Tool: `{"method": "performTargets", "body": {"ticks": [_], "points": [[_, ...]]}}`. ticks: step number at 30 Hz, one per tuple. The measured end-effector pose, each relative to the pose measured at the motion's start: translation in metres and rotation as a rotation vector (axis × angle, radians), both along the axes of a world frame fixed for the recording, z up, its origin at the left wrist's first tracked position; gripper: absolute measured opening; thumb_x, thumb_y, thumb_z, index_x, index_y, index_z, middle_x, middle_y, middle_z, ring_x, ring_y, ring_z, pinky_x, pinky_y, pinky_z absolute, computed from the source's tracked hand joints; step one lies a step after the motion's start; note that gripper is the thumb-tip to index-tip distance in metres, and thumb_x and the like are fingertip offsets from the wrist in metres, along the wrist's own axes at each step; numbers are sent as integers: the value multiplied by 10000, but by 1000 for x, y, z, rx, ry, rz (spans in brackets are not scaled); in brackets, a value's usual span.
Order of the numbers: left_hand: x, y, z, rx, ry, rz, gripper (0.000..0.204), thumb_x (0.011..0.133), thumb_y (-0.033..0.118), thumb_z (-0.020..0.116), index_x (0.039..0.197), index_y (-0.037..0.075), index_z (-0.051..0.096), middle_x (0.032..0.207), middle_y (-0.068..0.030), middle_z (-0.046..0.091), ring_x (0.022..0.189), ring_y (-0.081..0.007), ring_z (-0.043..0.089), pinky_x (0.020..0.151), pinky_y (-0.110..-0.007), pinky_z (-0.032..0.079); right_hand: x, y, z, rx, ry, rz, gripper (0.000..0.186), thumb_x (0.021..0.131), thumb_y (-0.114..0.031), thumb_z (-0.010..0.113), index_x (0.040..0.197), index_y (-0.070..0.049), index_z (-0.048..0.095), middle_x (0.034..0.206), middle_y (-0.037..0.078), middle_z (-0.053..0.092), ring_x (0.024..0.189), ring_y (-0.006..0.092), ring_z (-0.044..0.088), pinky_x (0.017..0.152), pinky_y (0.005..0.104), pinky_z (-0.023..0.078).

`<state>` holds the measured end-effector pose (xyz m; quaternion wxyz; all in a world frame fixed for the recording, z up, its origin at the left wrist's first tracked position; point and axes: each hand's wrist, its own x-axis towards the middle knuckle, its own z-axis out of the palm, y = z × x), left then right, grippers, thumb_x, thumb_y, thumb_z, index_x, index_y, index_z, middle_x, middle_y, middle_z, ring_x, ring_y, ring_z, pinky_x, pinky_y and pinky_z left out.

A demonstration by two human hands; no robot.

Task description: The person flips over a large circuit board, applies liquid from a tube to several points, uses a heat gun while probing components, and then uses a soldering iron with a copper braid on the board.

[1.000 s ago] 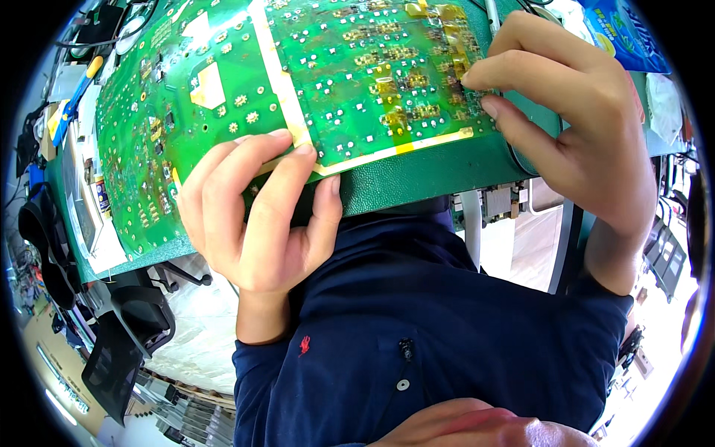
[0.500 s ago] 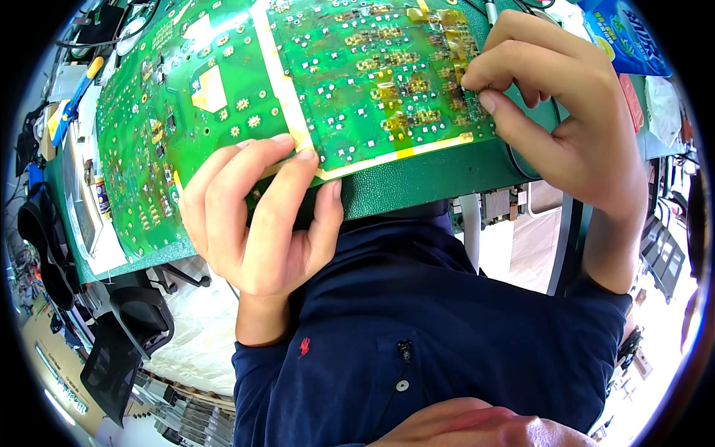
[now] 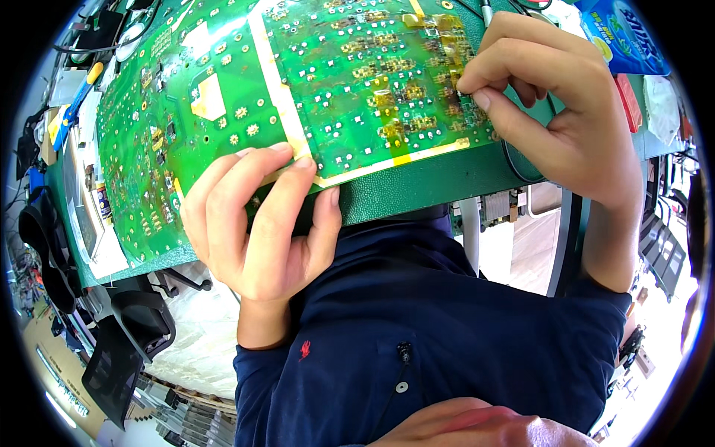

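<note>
A large green circuit board [image 3: 223, 82] with gold strips, solder points and amber tape lies across the tabletop. My left hand [image 3: 261, 220] is at its near edge, index and middle fingertips on the top face and thumb just below the rim, closed on the board. Over the taped, part-covered right side of the board, my right hand [image 3: 547, 104] is closed in a pinch, thumb and index fingertips nearly together. Whatever lies between those fingertips is too small to make out.
The board lies on a green mat [image 3: 447, 182]. A blue packet [image 3: 622, 37] and a red box [image 3: 628, 103] are at the far right, beside a clear plastic bag [image 3: 661, 104]. A blue-and-orange tool [image 3: 77, 106] is at the left. Black chairs [image 3: 134, 320] stand lower left.
My right hand's pinched fingertips have shifted very slightly left and down over the board. My left hand stays at the near edge.
</note>
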<state>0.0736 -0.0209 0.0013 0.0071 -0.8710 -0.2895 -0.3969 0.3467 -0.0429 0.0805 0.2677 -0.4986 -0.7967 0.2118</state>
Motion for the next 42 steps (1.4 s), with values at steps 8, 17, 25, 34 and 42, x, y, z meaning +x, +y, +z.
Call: {"method": "performTargets", "body": {"ticks": [8, 17, 25, 34, 42], "points": [[1, 1, -2, 18, -18, 15, 283, 684, 123, 804, 948, 66, 721, 993, -93, 687, 876, -282, 634, 794, -366, 490, -3, -2, 2, 7, -168, -143, 103, 760, 24, 675, 859, 7, 700, 785, 70, 610, 601, 155, 552, 514, 268, 396], [1, -1, 0, -15, -3, 6, 266, 728, 110, 775, 973, 36, 704, 1009, -132, 686, 922, -300, 635, 849, -387, 485, -21, 7, 24, -160, -234, -278, 177, 786, -10, 691, 960, -1, 723, 820, 97, 629, 645, 190, 585, 557, 285, 438], [1, -2, 1, -28, -4, 12, 278, 717, 96, 775, 980, 40, 702, 1023, -126, 683, 934, -302, 630, 856, -391, 484, 3, 5, -6, 45, -128, -47, 205, 792, -29, 727, 997, -14, 722, 879, 106, 626, 720, 208, 594, 607, 303, 447], [-1, -1, -1, -20, -17, 0, 285, 700, 88, 782, 971, 49, 704, 1013, -117, 677, 920, -294, 623, 837, -380, 485, 7, 8, -6, 84, -112, -36, 209, 783, -15, 744, 990, -22, 719, 914, 101, 619, 761, 212, 584, 632, 309, 434], [0, 0, -1, -19, -41, -1, 293, 672, 75, 789, 954, 58, 711, 1009, -108, 678, 921, -292, 624, 814, -378, 494, 7, 6, -13, 173, -230, -139, 256, 804, -12, 723, 1058, -43, 706, 960, 37, 619, 742, 105, 508, 591, 240, 369]]}}
